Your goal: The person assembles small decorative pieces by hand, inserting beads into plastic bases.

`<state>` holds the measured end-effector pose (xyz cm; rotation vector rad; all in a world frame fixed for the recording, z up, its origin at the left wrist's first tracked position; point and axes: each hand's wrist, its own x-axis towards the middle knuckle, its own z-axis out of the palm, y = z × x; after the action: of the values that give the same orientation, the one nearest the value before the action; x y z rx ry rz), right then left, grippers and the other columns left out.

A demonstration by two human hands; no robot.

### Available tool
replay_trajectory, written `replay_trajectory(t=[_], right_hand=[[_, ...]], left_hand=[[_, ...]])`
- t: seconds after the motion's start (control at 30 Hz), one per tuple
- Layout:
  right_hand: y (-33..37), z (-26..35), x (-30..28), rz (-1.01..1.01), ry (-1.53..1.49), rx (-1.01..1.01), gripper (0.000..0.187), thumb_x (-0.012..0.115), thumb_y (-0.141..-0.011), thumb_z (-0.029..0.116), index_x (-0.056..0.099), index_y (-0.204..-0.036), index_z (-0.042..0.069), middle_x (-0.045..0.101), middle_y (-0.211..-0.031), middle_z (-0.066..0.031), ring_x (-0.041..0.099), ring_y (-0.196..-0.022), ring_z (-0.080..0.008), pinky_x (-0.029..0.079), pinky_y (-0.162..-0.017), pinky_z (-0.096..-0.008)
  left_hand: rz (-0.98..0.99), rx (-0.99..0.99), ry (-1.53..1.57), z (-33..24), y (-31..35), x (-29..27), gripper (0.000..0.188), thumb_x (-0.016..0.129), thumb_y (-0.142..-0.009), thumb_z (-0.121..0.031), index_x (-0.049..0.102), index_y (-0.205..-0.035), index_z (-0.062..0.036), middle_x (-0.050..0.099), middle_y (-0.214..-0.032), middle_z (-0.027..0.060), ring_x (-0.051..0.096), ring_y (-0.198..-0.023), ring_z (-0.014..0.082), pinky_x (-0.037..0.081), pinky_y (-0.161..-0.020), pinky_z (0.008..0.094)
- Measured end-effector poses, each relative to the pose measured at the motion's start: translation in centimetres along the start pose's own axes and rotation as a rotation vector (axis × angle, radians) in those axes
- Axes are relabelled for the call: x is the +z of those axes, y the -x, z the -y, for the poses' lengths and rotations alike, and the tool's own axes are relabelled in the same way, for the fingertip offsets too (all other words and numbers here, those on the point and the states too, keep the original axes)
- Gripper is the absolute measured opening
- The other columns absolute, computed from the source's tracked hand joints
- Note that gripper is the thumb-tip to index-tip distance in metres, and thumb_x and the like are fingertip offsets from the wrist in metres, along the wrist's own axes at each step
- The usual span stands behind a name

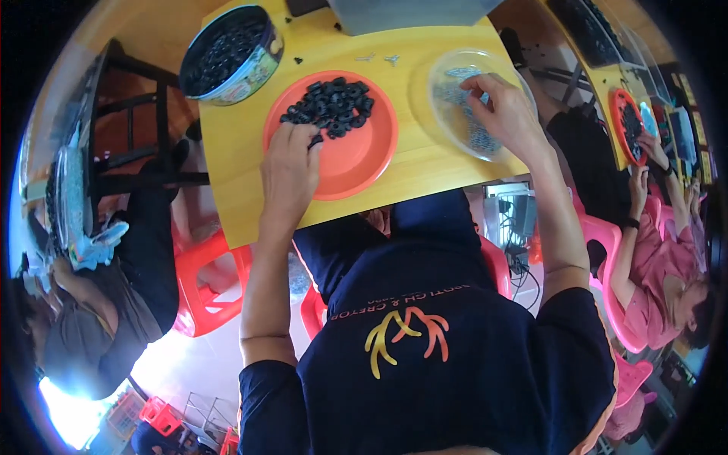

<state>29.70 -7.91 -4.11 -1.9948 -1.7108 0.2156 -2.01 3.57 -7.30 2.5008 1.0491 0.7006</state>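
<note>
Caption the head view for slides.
Left hand at round red plate of black pieces, right hand over clear plastic tub.

The plate (pixel 345 165) was orange-red, its small parts (pixel 334 105) black, and the table (pixel 415 155) yellow. The clear bowl (pixel 440 120) held silvery-grey pieces (pixel 481 139), and the tin (pixel 254 82) had a multicoloured printed side. The shirt (pixel 455 398) was dark navy with a yellow and orange branching print (pixel 407 327).

Red plastic chair (pixel 199 292), one, left side, beside a co-worker in a grey shirt (pixel 129 311). Black frame (pixel 161 114), upright, behind. Red plastic basket (pixel 159 415), lower left. Black cables (pixel 523 265), tangled, below the tabletop at right. Pink plastic chair (pixel 613 303), far right; on it, a co-worker in a pink shirt (pixel 656 269).
</note>
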Motion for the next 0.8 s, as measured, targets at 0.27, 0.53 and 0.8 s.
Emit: replay_trajectory(t=[0.27,0.53,0.8], right_hand=[[0.6,-0.2,0.0,0.053,0.027,-0.094,0.014,0.059,-0.082,0.016,0.067,-0.088,0.006,0.066,-0.083,-0.0142,0.065,-0.079,-0.0320,0.050,-0.071,-0.0428],[0.4,0.9,2.1,0.173,0.224,-0.030,0.014,0.062,-0.082,0.019,0.063,-0.086,0.006,0.064,-0.084,-0.0126,0.064,-0.079,-0.0322,0.050,-0.070,-0.0421],[0.4,0.0,1.7,0.132,0.004,-0.057,0.016,0.059,-0.080,0.008,0.065,-0.095,0.004,0.063,-0.082,-0.0130,0.063,-0.074,-0.0289,0.050,-0.067,-0.0394]], left_hand=[[0.012,-0.009,-0.048,-0.8,-0.4,-0.4,0.015,0.065,-0.080,-0.003,0.057,-0.092,-0.0044,0.057,-0.089,0.0109,0.058,-0.084,0.0297,0.047,-0.071,0.0410],[-0.031,-0.086,0.147,-2.1,-0.4,-0.4,0.017,0.067,-0.078,0.001,0.059,-0.092,-0.0031,0.056,-0.081,0.0088,0.056,-0.070,0.0213,0.046,-0.063,0.0338],[0.042,-0.300,0.642,-2.9,0.4,0.5,0.020,0.068,-0.081,0.001,0.062,-0.100,-0.0029,0.050,-0.078,-0.0023,0.049,-0.070,0.0053,0.042,-0.062,0.0222]])
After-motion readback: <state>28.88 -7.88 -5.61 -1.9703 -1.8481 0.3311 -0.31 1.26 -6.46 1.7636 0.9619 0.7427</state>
